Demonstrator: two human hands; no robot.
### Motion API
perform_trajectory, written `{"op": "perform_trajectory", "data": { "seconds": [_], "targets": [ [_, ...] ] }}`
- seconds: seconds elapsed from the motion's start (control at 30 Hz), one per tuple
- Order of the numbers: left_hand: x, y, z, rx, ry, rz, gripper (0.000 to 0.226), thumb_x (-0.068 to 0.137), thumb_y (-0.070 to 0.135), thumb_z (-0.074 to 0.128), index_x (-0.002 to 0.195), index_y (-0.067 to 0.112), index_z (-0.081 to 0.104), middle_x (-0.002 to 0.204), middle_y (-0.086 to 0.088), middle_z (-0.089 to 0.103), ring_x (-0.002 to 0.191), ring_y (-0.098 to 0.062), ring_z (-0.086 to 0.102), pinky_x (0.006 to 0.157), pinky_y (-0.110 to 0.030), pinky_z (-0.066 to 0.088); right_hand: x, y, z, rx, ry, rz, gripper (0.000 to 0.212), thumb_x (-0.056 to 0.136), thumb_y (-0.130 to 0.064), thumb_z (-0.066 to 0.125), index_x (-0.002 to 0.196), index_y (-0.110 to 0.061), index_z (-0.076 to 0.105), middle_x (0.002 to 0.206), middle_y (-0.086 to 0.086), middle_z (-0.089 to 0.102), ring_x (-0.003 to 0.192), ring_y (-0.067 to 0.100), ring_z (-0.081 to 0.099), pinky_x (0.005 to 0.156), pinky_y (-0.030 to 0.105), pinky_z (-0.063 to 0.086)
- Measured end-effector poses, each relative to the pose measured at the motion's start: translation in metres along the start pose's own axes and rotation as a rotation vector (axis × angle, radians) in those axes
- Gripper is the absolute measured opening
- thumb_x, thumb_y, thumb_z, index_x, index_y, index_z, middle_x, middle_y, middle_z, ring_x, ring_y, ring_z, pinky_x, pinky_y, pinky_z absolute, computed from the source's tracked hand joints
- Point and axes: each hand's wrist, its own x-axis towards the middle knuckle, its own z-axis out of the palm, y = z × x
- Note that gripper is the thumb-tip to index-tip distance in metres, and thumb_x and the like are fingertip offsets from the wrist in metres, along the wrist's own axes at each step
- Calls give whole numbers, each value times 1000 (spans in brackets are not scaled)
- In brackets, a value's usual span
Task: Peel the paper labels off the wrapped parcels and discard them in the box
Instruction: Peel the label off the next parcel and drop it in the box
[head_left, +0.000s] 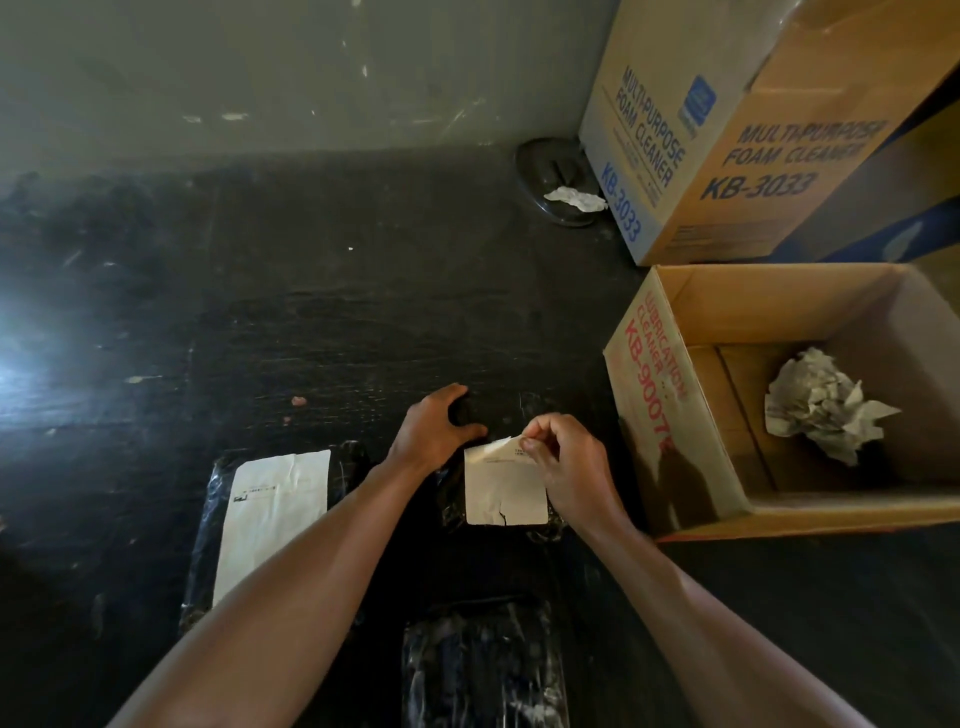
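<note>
On a dark, scuffed, matte floor lies a small parcel (498, 519) wrapped in glossy, crinkled black plastic, and a white rectangular paper label (506, 493) with rounded corners covers most of its top. The right hand (569, 467) pinches the label's far edge between thumb and fingertips, and that edge curls up off the wrap, showing its pale underside and a line of small print; the rest of the label lies flat, with a short tear at its near edge. The left hand (436, 426) is spread with fingers curved, pressing down on the far left part of the same parcel and holding nothing. To the left, just beside the left forearm, a larger flat parcel (208, 525) in the same shiny black wrap carries a long white label (270, 525), creased lengthwise and fully stuck down. Nearest the camera, between the two forearms, a third black parcel (483, 670) shows only wrinkled film with pale glints. On the right stands an open brown cardboard box (644, 384) with red printing on its side; inside, on its bottom flaps, rests a crumpled wad of white paper (826, 410). Behind it a taller, closed cardboard box (727, 156) with blue lettering stands against the grey, scratched wall. Beside that box a round dark metal lid (550, 171) lies on the floor with a small crumpled scrap of paper (574, 199) on it.
</note>
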Motion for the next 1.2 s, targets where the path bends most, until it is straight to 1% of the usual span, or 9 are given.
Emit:
{"op": "perform_trajectory", "data": {
  "seconds": [0.27, 0.4, 0.53, 0.67, 0.83, 0.93, 1.0, 1.07, 1.2],
  "targets": [
    [5, -6, 6, 11, 48, 46, 75, 79, 32, 82, 144, 17, 49, 140, -2, 58, 129, -18, 52, 101, -23, 38, -20, -8, -6, -60, -116, -84, 13, 96, -18, 65, 89, -29, 62, 96, -13, 59, 92, 0, 58, 78, 16, 50],
    [4, -7, 7, -20, 55, 42, 77, 77, 31, 83, 145, 16, 49, 138, -3, 59, 128, -17, 54, 104, -25, 40, -38, -3, -5, -39, -80, -167, 10, 91, -11, 70, 91, -20, 65, 94, -10, 59, 86, 4, 61, 74, 23, 54],
    [3, -6, 7, -41, 48, 36, 78, 78, 31, 83, 145, 16, 48, 140, -4, 58, 129, -18, 53, 105, -27, 40, -53, 0, -11, 9, -60, -193, 12, 92, -8, 69, 93, -20, 65, 96, -8, 60, 88, 8, 63, 74, 32, 58],
    [3, -5, 8, -56, 46, 18, 79, 77, 32, 83, 145, 15, 48, 141, -6, 57, 130, -20, 52, 109, -33, 42, -73, -1, -18, 20, -11, -213, 16, 92, -4, 68, 94, -20, 65, 97, -11, 60, 90, 10, 64, 73, 32, 58],
    [2, -3, 7, -65, 47, -6, 79, 77, 33, 83, 145, 15, 49, 138, -7, 59, 128, -22, 54, 106, -31, 41, -98, -7, -31, 48, 4, -212, 16, 93, -5, 66, 95, -20, 65, 99, -12, 60, 92, 12, 65, 76, 34, 58],
    [-1, 0, 5, -61, 53, -20, 78, 77, 34, 83, 145, 14, 49, 138, -8, 59, 129, -24, 54, 107, -32, 40, -115, -17, -42, 30, 16, -221, 24, 93, -6, 65, 95, -30, 62, 99, -13, 61, 92, 12, 65, 76, 30, 57],
    [-3, 2, 5, -49, 48, -22, 77, 78, 32, 82, 145, 14, 49, 138, -9, 59, 129, -24, 53, 107, -34, 40, -124, -26, -55, 46, 89, -218, 31, 90, 1, 67, 92, -30, 64, 96, -14, 62, 90, 10, 65, 74, 21, 55],
    [-6, 4, 5, -54, 45, -28, 76, 80, 29, 81, 146, 13, 47, 138, -9, 58, 129, -24, 53, 106, -34, 41, -128, -40, -78, 54, 223, -238, 29, 85, 5, 70, 90, -23, 67, 93, -14, 64, 87, 9, 66, 72, 15, 52],
    [-15, 14, 3, -31, 21, -32, 74, 84, 29, 78, 147, 13, 44, 140, -10, 56, 128, -26, 53, 104, -36, 43, -118, -60, -133, 36, 332, -210, 24, 86, -6, 72, 91, -28, 65, 96, -15, 64, 98, 8, 64, 81, 15, 53]
  ]
}}
